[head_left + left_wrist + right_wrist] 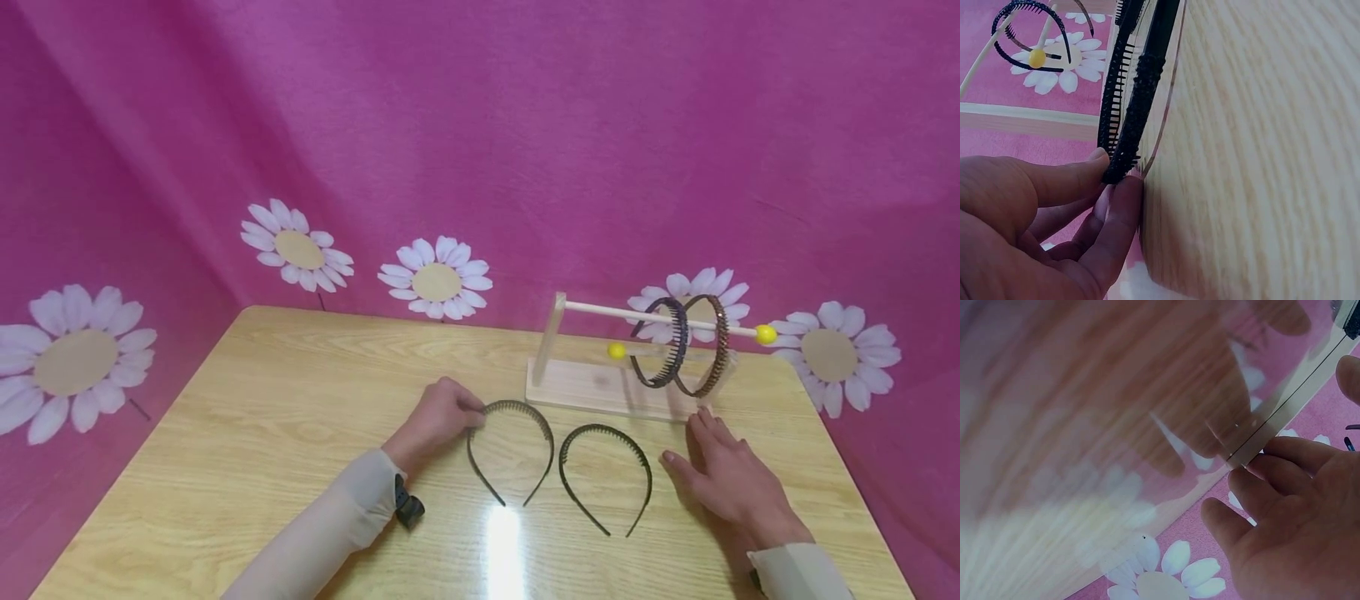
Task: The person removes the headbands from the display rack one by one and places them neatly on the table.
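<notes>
My left hand point(438, 417) pinches a black toothed headband point(551, 442) at its upper left, thumb on one side and fingers on the other. In the left wrist view the pinched headband point(1141, 94) stands close beside the tabletop. To its right a second black headband point(649, 475) lies on the table. My right hand point(738, 487) is by the front right corner of the wooden stand point(585, 387), fingers extended and holding nothing; whether the fingertips touch the base I cannot tell. A dark headband point(681, 333) and a brown one point(722, 350) hang on the stand's rod.
Yellow balls point(766, 334) cap the rod ends of the stand. Behind the wooden table point(315, 367) hangs a pink cloth point(480, 150) with large white flowers. A bright light reflection falls on the table's front part.
</notes>
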`<state>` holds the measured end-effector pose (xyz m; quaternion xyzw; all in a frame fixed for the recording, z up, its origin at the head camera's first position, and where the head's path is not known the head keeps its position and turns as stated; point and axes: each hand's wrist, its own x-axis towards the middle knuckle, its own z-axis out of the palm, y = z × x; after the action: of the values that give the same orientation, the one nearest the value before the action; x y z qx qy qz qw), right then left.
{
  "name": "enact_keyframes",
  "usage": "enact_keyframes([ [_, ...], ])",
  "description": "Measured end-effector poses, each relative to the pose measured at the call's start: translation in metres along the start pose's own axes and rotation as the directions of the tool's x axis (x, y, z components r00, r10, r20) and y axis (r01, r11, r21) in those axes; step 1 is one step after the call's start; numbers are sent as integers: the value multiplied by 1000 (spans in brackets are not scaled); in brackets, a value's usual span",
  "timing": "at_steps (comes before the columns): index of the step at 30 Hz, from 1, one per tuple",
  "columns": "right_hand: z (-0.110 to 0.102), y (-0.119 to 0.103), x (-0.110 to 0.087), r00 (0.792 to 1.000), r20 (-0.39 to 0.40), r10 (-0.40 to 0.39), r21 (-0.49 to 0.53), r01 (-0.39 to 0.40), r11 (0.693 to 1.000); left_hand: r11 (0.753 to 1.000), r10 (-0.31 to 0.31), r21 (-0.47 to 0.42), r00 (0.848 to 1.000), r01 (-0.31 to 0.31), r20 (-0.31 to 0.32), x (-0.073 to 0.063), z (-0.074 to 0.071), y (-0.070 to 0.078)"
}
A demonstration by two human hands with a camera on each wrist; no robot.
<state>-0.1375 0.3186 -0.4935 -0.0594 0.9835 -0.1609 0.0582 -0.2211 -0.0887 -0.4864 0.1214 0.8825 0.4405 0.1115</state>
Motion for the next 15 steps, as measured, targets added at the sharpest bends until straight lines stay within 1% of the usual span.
enact_keyframes([
  [6,-1,-1,-1,1000,0,5,8,-5,1000,1000,17,1,1000,-17,13,-1,-1,3],
  [12,0,-1,0,1000,6,6,7,-6,1000,999,32,17,999,-33,25,-4,-6,6],
  [13,0,0,0,1000,4,4,5,-4,1000,999,31,13,999,-31,34,-4,-8,8],
  [15,0,0,0,1000,-2,-1,-1,1,1000,1000,11,-14,1000,-10,27,-3,-10,11],
])
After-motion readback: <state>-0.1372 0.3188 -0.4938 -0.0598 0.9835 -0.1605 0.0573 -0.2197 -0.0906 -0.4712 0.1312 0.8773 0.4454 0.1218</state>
